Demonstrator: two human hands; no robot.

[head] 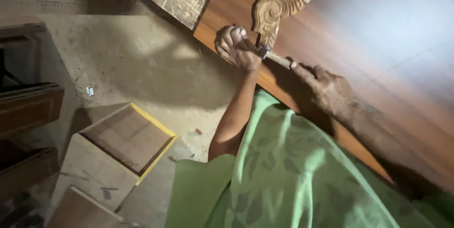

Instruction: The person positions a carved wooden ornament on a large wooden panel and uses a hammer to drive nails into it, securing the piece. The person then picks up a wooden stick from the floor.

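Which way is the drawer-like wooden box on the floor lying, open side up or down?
Open side up: the wooden box on the floor shows its bare inside bottom, framed by walls with a yellow edge. Nothing visible inside.

**Hidden and cut off**

The pale carved wooden floral ornament (279,1) runs past the top edge. The left hand (236,47) covers whatever its fingers pinch beside the small metal-headed, wooden-handled hammer (279,59), whose grip end vanishes inside the right hand (328,91). The glossy reddish-brown wooden surface (378,43) is blurred and runs off the right edge. Dark wooden frames (28,110) are cropped at left.
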